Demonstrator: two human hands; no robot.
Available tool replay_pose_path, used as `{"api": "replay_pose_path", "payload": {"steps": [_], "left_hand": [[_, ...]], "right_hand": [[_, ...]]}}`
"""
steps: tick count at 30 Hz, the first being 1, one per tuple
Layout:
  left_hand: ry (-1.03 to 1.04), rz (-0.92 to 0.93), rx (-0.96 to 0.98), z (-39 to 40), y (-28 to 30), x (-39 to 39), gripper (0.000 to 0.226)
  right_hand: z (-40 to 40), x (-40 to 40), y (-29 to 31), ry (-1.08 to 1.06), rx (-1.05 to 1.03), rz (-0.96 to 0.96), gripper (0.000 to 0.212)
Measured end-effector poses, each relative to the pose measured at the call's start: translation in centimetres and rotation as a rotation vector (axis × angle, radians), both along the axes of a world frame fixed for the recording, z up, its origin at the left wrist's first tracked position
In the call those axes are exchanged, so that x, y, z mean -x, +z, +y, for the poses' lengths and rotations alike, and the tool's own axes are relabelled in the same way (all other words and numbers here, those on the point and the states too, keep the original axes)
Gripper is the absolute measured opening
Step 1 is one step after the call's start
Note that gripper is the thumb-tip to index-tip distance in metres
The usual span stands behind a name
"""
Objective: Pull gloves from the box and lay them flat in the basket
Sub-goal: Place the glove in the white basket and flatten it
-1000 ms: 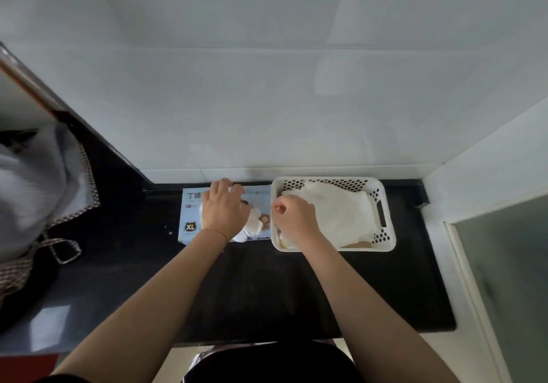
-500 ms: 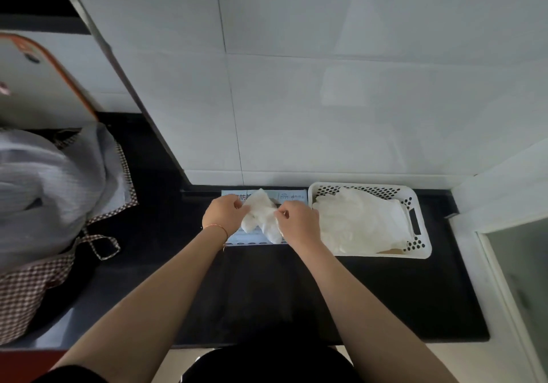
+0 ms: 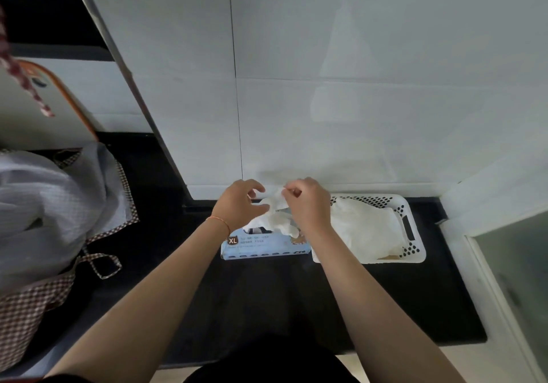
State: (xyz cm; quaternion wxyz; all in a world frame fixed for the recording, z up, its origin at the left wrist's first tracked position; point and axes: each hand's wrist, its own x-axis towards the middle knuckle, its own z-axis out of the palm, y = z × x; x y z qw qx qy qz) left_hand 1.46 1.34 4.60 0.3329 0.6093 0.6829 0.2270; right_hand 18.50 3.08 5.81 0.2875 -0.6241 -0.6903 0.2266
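Two hands are holding a white glove (image 3: 274,216) up over the glove box (image 3: 264,243).

Both forearms are reaching forward from the bottom edge and meeting above the box, which is lying on the black counter (image 3: 385,299) against the tiled wall. The right hand (image 3: 308,204) is pinching the glove's upper edge between curled fingers and thumb; the left hand (image 3: 240,204), with an orange cord at the wrist, is curling its fingers and thumb around the glove's left side. The glove is hanging crumpled down to the box opening. Just right of the box, touching it, the white perforated basket (image 3: 412,252) is holding a flat pile of gloves (image 3: 364,231).
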Motion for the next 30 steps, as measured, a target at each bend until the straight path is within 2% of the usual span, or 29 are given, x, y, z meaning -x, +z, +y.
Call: {"api": "replay_pose_path", "payload": {"steps": [2, 6, 9, 12, 15, 16, 18, 20, 21, 22, 24, 26, 28, 30], "left_hand": [[-0.022, -0.037, -0.020, -0.1, 0.0, -0.8, 0.037], [0.077, 0.001, -0.108, 0.0, 0.5, -1.5, 0.021], [0.147, -0.120, -0.091, 0.3, 1.4, -1.0, 0.024], [0.279, -0.380, 0.005, 0.8, 2.3, -0.1, 0.026], [0.523, -0.881, 0.143, 1.1, 3.2, 0.0, 0.008], [0.591, -1.040, 0.198, 1.1, 3.4, -0.1, 0.008], [0.663, -1.285, 0.294, 0.8, 3.5, -0.4, 0.018], [0.680, -1.422, 0.334, 0.6, 3.3, -0.6, 0.019], [0.675, -1.454, 0.342, 0.5, 3.2, -0.8, 0.019], [0.670, -1.461, 0.354, 0.4, 3.1, -1.0, 0.019], [0.645, -1.424, 0.392, 0.2, 2.6, -1.4, 0.020], [0.551, -1.284, 0.475, -0.3, 2.1, -1.8, 0.017], [0.335, -0.955, 0.615, -0.9, 1.8, -1.8, 0.014], [0.090, -0.537, 0.666, -1.2, 1.9, -1.6, 0.018]], "right_hand": [[0.1, 0.6, 1.2, 0.040, -0.070, 0.020, 0.007], [0.3, 1.1, 2.8, 0.043, -0.208, 0.074, 0.019], [0.5, 0.5, 3.5, -0.001, -0.169, 0.153, 0.021], [0.2, -0.1, 4.3, -0.050, 0.025, 0.278, 0.025], [-0.1, -0.1, 4.0, -0.070, 0.182, 0.334, 0.034], [-0.1, 0.0, 3.7, -0.083, 0.288, 0.381, 0.039], [-0.1, -0.1, 3.3, -0.096, 0.614, 0.596, 0.050], [-0.5, -0.6, 3.2, -0.022, 0.922, 0.842, 0.056], [-0.7, -0.9, 3.1, 0.032, 0.987, 0.904, 0.054], [-0.9, -1.1, 2.9, 0.059, 0.993, 0.939, 0.048], [-0.8, -1.2, 2.5, -0.013, 0.879, 0.945, 0.035], [-0.4, -1.5, 2.9, -0.137, 0.675, 0.755, 0.033], [0.0, -2.5, 4.1, -0.124, 0.508, 0.500, 0.039], [0.3, -3.7, 5.4, -0.029, 0.390, 0.351, 0.046]]}}
